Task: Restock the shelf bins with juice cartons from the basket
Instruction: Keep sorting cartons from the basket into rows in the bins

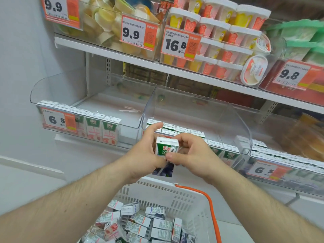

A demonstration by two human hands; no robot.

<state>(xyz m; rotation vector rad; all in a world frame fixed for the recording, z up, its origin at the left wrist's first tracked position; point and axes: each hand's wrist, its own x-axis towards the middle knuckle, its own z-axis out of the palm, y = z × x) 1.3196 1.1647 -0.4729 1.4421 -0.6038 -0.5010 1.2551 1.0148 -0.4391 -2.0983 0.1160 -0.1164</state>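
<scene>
Both hands, left (145, 155) and right (191, 155), grip 1 carton (166, 149) with closed fingers above the basket (157, 190); next it wants setting upright in the middle bin (235, 130).

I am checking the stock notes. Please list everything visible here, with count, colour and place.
held carton: one, green and white, between both hands
bins: three clear, lower shelf, cartons along their fronts
basket: one, white, orange handle, bottom centre, many loose cartons
tubs: many, white-lidded, upper shelf
price tags: six, orange and white, on bin fronts
left hand: on carton's left
right hand: fingers on carton's front
</scene>
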